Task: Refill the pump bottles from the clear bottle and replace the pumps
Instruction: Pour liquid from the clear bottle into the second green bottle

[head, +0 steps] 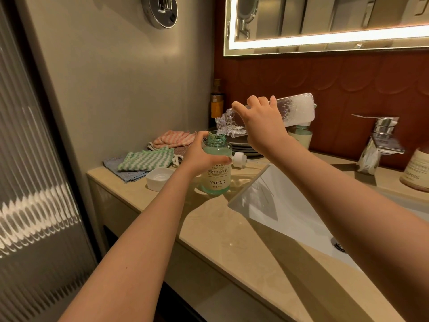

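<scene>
Pump bottle (216,169), green, neck open, stands upright on the beige counter (209,219) just beside the near-left corner of the white sink (290,205). Left hand (199,156) grips its shoulder, fingers and thumb curled round it. White cap (157,175) lies mouth-up to its left. Right hand (262,126) above, wrapped round the clear bottle (292,110), tipped neck-down, mouth right over the green bottle's neck; foamy clear liquid inside. White pump (240,159) lies on its side just behind the green bottle. Farther left: green-striped cloth (146,159) on a blue one (125,171), pink cloth (174,138) beyond. Stacked dark plates (243,146) and a second pale bottle (300,135) behind the right wrist. Chrome faucet (380,140) at right; lit mirror (325,24) on the wall.
</scene>
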{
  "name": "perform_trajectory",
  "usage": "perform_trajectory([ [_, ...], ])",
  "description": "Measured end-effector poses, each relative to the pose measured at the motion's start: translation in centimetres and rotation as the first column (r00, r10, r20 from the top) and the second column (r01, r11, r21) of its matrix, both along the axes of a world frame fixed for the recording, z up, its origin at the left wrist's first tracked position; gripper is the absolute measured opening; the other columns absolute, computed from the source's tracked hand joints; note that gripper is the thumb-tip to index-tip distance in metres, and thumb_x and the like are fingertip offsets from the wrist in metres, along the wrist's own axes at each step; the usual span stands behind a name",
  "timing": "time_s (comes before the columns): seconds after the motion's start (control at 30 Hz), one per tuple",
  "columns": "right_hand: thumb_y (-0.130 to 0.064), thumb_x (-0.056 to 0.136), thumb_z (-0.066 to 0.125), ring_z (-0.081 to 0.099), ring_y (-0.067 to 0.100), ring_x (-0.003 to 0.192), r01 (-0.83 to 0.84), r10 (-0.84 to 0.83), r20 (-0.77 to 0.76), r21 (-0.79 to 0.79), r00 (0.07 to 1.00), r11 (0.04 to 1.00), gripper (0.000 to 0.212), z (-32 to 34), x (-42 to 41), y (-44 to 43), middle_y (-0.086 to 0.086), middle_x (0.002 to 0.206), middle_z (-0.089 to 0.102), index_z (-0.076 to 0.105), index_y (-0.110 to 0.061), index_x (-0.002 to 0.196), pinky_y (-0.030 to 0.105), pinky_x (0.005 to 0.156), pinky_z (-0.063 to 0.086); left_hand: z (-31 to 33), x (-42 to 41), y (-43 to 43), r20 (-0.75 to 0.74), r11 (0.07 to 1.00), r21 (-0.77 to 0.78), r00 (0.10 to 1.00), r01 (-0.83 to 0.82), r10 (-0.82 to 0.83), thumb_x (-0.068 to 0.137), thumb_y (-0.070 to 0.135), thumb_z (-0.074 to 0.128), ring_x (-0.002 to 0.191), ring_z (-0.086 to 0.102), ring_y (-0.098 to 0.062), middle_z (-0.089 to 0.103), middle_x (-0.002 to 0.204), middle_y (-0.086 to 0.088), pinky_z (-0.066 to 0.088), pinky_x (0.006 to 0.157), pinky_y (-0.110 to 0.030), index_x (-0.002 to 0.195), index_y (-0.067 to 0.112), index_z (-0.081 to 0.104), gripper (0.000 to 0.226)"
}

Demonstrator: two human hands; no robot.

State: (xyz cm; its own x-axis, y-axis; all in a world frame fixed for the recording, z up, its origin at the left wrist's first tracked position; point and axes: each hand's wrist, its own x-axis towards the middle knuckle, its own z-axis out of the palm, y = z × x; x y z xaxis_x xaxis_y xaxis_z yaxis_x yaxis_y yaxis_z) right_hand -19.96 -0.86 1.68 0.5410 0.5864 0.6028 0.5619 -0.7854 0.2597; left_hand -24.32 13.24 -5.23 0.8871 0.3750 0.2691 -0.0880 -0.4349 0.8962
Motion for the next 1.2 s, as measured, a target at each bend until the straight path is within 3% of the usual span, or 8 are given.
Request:
perform_trajectory([
  [0.2,0.005,0.082,0.055,0.037,0.036,0.124,0.001,-0.001,0.002,-0.003,1.000,1.000,0.066,0.02,-0.07,0.02,0.019,0.132,0.041,0.031,-0.015,0.140,0.055,0.113,0.014,-0.06,0.12,-0.01,-0.007,1.000,-0.002,1.000,-0.006,0.006,0.068,0.023,0.082,0.117,0.050,-0.025,0.049,0.135,-0.004,0.042,0.086,-0.036,0.129,0.023,0.037,0.077],
  [0.47,0.002,0.085,0.054,0.036,0.036,0.126,0.002,-0.002,0.014,-0.017,1.000,1.000,0.063,0.09,-0.11,0.03,0.018,0.134,0.039,0.030,-0.015,0.141,0.055,0.113,0.014,-0.03,0.16,0.01,-0.002,1.000,0.008,1.000,0.000,0.000,0.068,0.024,0.081,0.107,0.047,-0.017,0.048,0.134,-0.003,0.040,0.084,-0.034,0.130,0.023,0.036,0.076],
  [0.67,0.003,0.084,0.054,0.036,0.036,0.125,0.010,-0.009,0.023,-0.029,1.000,1.000,0.065,0.16,-0.11,0.00,0.019,0.134,0.039,0.029,-0.015,0.141,0.055,0.112,0.013,-0.27,0.41,0.31,-0.008,1.000,0.002,1.000,-0.018,0.018,0.064,0.026,0.084,0.116,0.052,-0.024,0.052,0.130,-0.003,0.045,0.093,-0.042,0.126,0.025,0.038,0.077],
  [1.2,0.001,0.085,0.054,0.036,0.036,0.126,0.007,-0.006,0.034,-0.037,0.999,0.999,0.063,0.12,-0.09,0.16,0.020,0.134,0.039,0.030,-0.014,0.141,0.055,0.113,0.014,-0.19,0.53,0.33,-0.003,1.000,0.001,1.000,-0.010,0.010,0.065,0.025,0.083,0.114,0.051,-0.022,0.052,0.130,-0.003,0.043,0.089,-0.037,0.126,0.024,0.038,0.076],
])
